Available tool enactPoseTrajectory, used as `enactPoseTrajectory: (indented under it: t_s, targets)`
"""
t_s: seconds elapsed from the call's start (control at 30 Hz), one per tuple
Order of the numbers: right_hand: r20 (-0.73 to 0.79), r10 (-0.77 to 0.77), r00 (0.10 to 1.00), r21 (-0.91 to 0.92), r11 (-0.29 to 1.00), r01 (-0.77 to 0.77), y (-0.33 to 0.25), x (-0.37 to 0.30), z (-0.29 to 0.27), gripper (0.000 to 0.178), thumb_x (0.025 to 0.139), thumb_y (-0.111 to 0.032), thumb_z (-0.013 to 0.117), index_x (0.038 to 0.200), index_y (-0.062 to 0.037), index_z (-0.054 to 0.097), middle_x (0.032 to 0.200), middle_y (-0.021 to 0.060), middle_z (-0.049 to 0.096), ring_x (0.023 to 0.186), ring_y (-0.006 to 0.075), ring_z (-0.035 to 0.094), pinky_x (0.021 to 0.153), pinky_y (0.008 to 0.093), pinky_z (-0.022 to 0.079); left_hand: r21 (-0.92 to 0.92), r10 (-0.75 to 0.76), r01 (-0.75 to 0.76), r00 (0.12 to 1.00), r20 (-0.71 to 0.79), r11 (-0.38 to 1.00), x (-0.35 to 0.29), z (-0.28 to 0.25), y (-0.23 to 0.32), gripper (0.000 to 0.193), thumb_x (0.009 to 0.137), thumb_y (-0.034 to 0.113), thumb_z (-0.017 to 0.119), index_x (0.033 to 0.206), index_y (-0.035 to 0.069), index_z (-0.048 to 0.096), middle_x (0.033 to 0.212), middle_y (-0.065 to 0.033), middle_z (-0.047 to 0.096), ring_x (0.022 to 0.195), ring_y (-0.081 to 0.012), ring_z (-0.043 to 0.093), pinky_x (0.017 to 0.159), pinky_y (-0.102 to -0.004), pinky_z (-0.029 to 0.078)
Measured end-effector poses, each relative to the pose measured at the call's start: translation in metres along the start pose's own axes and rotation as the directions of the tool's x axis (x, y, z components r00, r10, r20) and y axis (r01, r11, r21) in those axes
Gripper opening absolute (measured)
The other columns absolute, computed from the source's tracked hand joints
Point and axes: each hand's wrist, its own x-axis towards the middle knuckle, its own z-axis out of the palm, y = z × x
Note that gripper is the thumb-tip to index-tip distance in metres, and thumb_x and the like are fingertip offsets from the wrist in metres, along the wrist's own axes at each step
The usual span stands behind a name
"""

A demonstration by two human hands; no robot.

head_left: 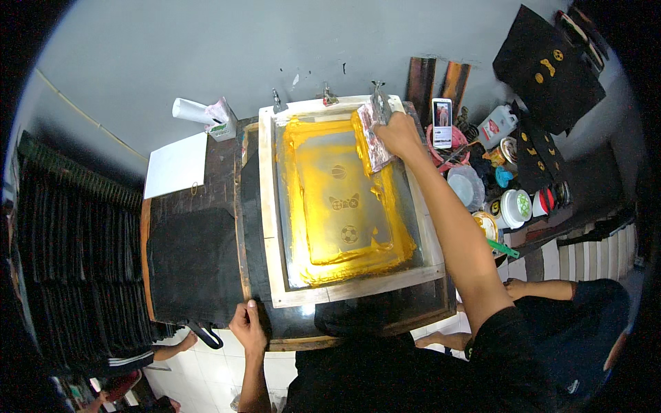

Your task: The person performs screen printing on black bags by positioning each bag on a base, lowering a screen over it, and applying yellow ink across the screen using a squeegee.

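Note:
A white wooden-framed printing screen (275, 227) lies on the dark table, its mesh smeared with thick yellow ink (296, 206) around small ball and game-controller designs. At the screen's far right corner my right hand (401, 138) is closed on a squeegee (372, 141) with a stained, whitish-pink body; yellow ink coats its left edge. My left hand (249, 327) is closed around the table's near wooden edge (275, 344), thumb on top. A black fabric piece (193, 265) with a strap hanging off the front lies on the table left of the screen.
Stacked black fabric pieces (76, 227) fill the left side. A phone (442, 124), a jug (497, 127), tubs (515, 208) and a pink basket (460, 157) crowd the right. Metal clamps (379, 93) stand behind the screen. Another person (571, 330) is at the right; another's hand shows lower left.

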Motion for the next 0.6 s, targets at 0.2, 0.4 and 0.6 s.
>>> enactPoseTrajectory:
  t_s: [0.2,0.4,0.6]
  targets:
    - [0.043,-0.172,0.984,-0.046,0.984,0.174,-0.025,0.016,0.015,0.044,0.077,-0.03,0.074,0.087,0.013,0.07,0.091,0.0366,0.068,0.09,0.0477,0.07,0.085,0.0494,0.055,0.047,0.007,-0.006,1.0,-0.013,0.999,-0.001,0.004,0.003,0.041,0.103,0.025,0.061,0.073,0.0,0.048,0.063,-0.0004,0.041,0.062,-0.0096,0.035,0.054,-0.0311,0.031]
    - [0.132,-0.265,0.955,0.05,0.964,0.261,-0.03,0.02,0.015,0.045,0.078,-0.031,0.075,0.091,0.0118,0.07,0.092,0.0358,0.068,0.092,0.0462,0.071,0.085,0.0483,0.055,0.102,-0.013,0.015,1.0,-0.02,0.995,-0.001,0.003,0.001,0.038,0.102,0.022,0.063,0.074,-0.002,0.05,0.061,-0.007,0.044,0.06,-0.0127,0.038,0.054,-0.0335,0.035]
    - [0.158,-0.275,0.948,-0.063,0.956,0.288,-0.063,0.019,0.034,0.046,0.084,-0.029,0.073,0.104,0.0115,0.066,0.097,0.0333,0.07,0.096,0.0455,0.07,0.087,0.0482,0.055,0.081,-0.015,0.016,1.0,-0.012,0.997,-0.001,0.001,0.0,0.038,0.101,0.022,0.063,0.075,-0.001,0.051,0.061,-0.0067,0.045,0.06,-0.0131,0.039,0.054,-0.034,0.035]
